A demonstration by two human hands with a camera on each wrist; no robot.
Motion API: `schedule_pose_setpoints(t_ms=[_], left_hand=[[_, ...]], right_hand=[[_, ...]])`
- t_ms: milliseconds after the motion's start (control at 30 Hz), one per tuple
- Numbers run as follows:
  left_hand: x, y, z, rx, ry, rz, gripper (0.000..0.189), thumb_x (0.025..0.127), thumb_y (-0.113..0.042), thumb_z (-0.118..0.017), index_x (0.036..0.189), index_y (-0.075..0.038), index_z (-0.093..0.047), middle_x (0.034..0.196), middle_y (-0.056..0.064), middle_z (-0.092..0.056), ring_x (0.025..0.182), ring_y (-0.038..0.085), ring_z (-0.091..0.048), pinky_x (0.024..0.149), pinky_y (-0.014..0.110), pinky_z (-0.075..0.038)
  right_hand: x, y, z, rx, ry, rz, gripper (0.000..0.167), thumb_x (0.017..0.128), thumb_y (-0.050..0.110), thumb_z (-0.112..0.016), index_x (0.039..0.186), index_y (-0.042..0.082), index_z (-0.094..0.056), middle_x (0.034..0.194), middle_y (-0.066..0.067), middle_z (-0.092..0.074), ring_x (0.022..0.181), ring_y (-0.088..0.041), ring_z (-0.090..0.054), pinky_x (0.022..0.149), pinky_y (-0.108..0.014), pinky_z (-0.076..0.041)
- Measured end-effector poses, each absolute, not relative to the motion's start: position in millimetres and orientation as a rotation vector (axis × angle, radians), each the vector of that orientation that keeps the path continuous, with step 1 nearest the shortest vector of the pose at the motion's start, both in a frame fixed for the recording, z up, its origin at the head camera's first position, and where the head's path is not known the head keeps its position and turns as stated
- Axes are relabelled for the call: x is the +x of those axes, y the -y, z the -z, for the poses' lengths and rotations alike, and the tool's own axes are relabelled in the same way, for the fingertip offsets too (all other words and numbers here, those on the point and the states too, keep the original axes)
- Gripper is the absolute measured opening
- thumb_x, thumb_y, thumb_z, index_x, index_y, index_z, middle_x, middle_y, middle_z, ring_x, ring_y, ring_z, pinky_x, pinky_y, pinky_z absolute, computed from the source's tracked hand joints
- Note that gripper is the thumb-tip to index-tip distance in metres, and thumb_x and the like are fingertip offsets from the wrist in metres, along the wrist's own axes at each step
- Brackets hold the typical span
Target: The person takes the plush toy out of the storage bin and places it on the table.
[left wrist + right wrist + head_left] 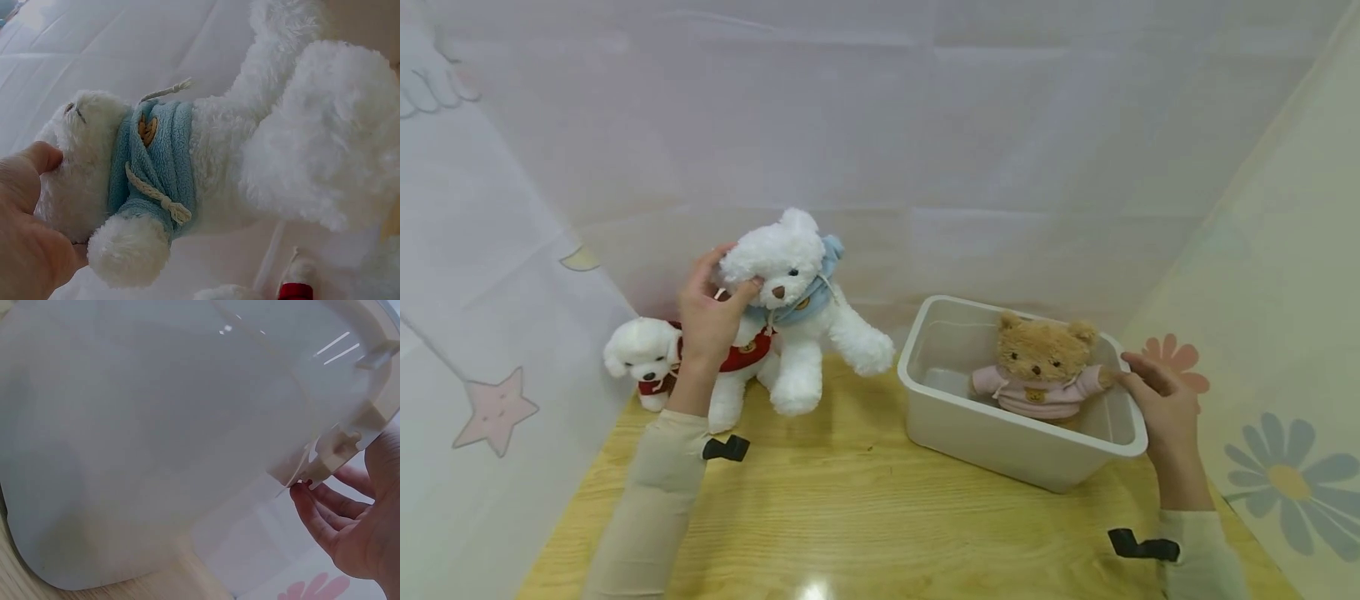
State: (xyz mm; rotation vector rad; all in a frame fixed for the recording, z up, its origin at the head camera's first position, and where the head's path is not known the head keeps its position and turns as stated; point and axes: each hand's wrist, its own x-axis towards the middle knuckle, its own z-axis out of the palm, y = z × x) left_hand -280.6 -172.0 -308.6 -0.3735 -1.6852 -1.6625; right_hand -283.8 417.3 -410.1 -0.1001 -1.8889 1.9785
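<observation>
In the head view, my left hand (707,312) grips a white plush bear (797,358) by the side of its head, thumb beside the muzzle. The bear wears a blue hooded top (159,156) with cream drawstrings, seen sideways in the left wrist view. My right hand (1161,412) holds the right end of a pale plastic bin (985,433), fingers at the rim. Its fingertips (300,494) show under the rim in the right wrist view. Inside the bin, a brown teddy bear (1037,367) in a pink top sits facing me.
A white plush dog (636,350) lies at the table's left back, next to red clothing (748,354) partly hidden by my left hand and the bear. The wooden table (850,517) meets cloth walls at the back and sides.
</observation>
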Motion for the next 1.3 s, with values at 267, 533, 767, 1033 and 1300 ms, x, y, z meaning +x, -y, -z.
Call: schedule_pose_setpoints(t_ms=[267, 533, 767, 1033, 1300], left_hand=[[-313.0, 169.9, 328.1, -0.366, 1.907, 1.432, 0.049, 0.088, 0.002, -0.077, 0.134, 0.003, -0.062, 0.128, 0.019, -0.055, 0.093, 0.028, -0.052, 0.07, 0.027, -0.044], [-356.7, 184.4, 360.1, -0.378, 2.046, 1.381, 0.053, 0.089, -0.005, -0.08, 0.138, -0.004, -0.062, 0.135, 0.016, -0.055, 0.09, 0.031, -0.05, 0.071, 0.03, -0.043], [-373.5, 189.7, 373.9, -0.393, 2.185, 1.45, 0.055, 0.092, -0.022, -0.079, 0.143, -0.018, -0.06, 0.152, 0.004, -0.045, 0.112, 0.024, -0.05, 0.097, 0.048, -0.042], [-372.8, 187.2, 393.8, -0.404, 2.234, 1.443, 0.055, 0.093, -0.024, -0.078, 0.145, -0.021, -0.058, 0.152, 0.001, -0.043, 0.075, 0.021, -0.045, 0.066, 0.033, -0.043], [-373.9, 182.9, 416.5, -0.409, 2.195, 1.479, 0.059, 0.092, -0.016, -0.078, 0.147, -0.011, -0.055, 0.149, 0.011, -0.044, 0.07, 0.025, -0.048, 0.056, 0.026, -0.041]], right_hand=[[-283.8, -416.6, 420.0, 0.007, 1.942, -1.938, 0.041, 0.093, 0.004, -0.074, 0.132, -0.003, -0.065, 0.111, 0.001, -0.071, 0.09, -0.007, -0.066, 0.063, -0.02, -0.055], [-282.7, -418.9, 416.0, 0.024, 2.01, -1.861, 0.042, 0.095, 0.008, -0.073, 0.135, 0.0, -0.065, 0.117, 0.004, -0.068, 0.091, -0.006, -0.066, 0.064, -0.019, -0.055], [-282.7, -423.1, 410.0, 0.037, 2.02, -1.821, 0.046, 0.094, 0.008, -0.074, 0.137, -0.002, -0.062, 0.122, 0.004, -0.065, 0.102, -0.003, -0.064, 0.07, -0.015, -0.053], [-280.0, -425.7, 408.4, 0.073, 2.129, -1.702, 0.046, 0.095, 0.01, -0.074, 0.137, -0.001, -0.063, 0.12, 0.005, -0.064, 0.104, -0.001, -0.061, 0.073, -0.012, -0.051], [-279.2, -425.4, 406.4, 0.067, 2.185, -1.613, 0.048, 0.094, 0.012, -0.076, 0.138, -0.001, -0.063, 0.123, 0.005, -0.064, 0.108, -0.001, -0.059, 0.077, -0.011, -0.05]])
